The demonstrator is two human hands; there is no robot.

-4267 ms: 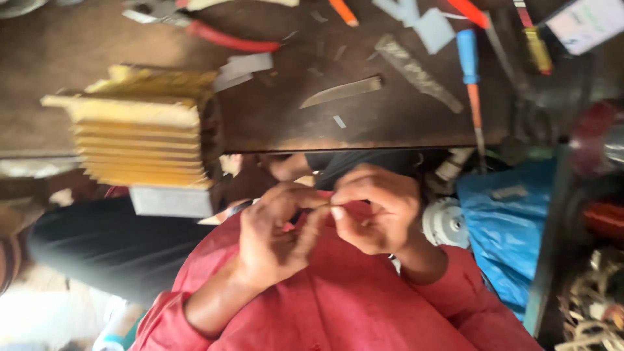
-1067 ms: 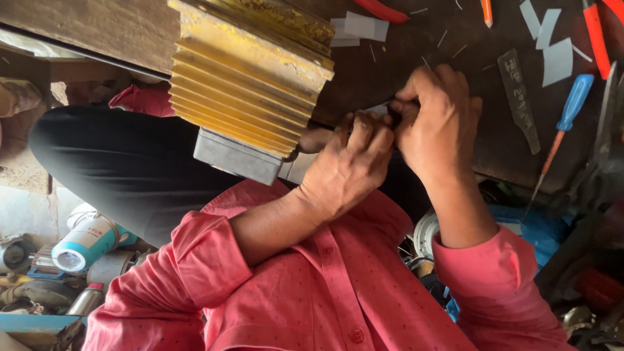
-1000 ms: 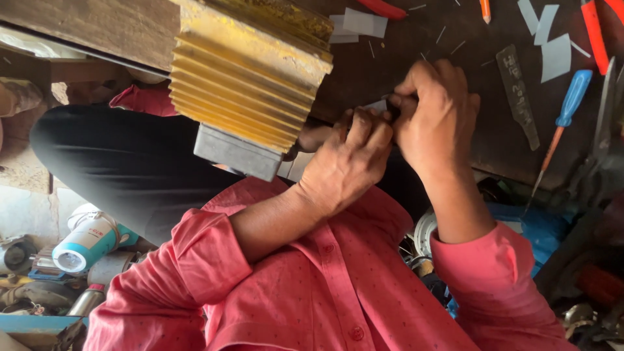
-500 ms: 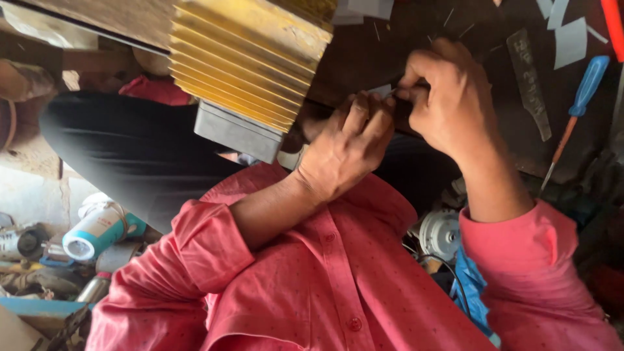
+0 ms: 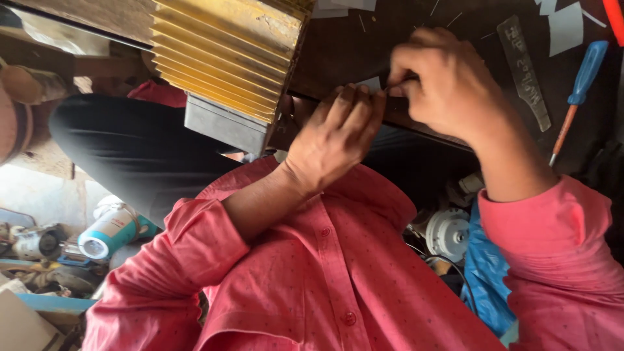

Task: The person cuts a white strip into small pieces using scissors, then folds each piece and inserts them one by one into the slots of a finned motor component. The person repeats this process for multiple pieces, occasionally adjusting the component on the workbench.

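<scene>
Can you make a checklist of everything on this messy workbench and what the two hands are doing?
Surface: dark wooden workbench, worn and scratched.
Job's things: small pale strip pinched between both hands at the bench edge; too small to tell what it is.
Clutter: yellow ribbed block on a grey base, blue-handled screwdriver, clear ruler, paper scraps.
Hands: left hand and right hand both closed on the strip, fingertips meeting.
Cables: thin dark wire below the bench.
Surroundings: white motor part, blue plastic bag, teal and white can on the floor.
</scene>
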